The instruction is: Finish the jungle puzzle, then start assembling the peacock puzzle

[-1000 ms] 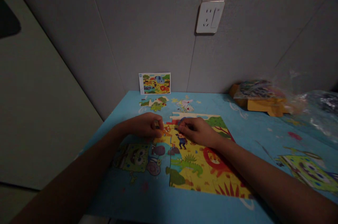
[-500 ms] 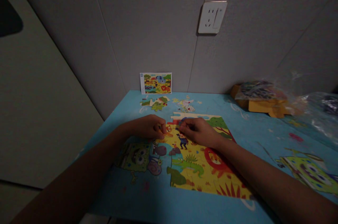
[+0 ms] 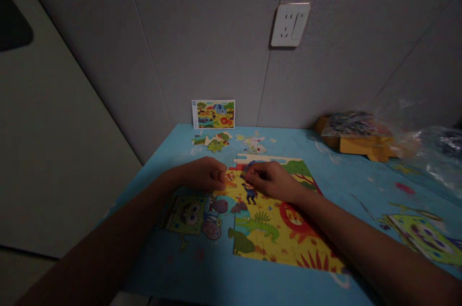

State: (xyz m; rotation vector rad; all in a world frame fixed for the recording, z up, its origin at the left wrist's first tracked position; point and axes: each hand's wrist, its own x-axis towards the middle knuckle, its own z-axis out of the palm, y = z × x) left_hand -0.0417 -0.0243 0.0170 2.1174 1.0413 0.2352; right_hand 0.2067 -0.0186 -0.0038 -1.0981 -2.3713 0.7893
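Note:
A partly built, brightly coloured animal jigsaw (image 3: 281, 219) lies on the blue cartoon-printed tabletop (image 3: 325, 161). My left hand (image 3: 202, 173) rests at the puzzle's upper left edge, its fingers pinched on an orange puzzle piece (image 3: 230, 179) that lies against the assembled part. My right hand (image 3: 270, 180) lies on the puzzle just right of that piece, fingers curled and pressing down beside it. The two hands nearly touch.
A small reference picture card (image 3: 213, 114) leans against the grey wall. Loose puzzle pieces (image 3: 215, 141) lie in front of it. A yellow box with a clear plastic bag (image 3: 357, 135) sits at the back right. A white wall socket (image 3: 289, 24) hangs above.
My left hand has nudged the orange piece slightly right and up, closer to my right hand. My right hand has hardly moved.

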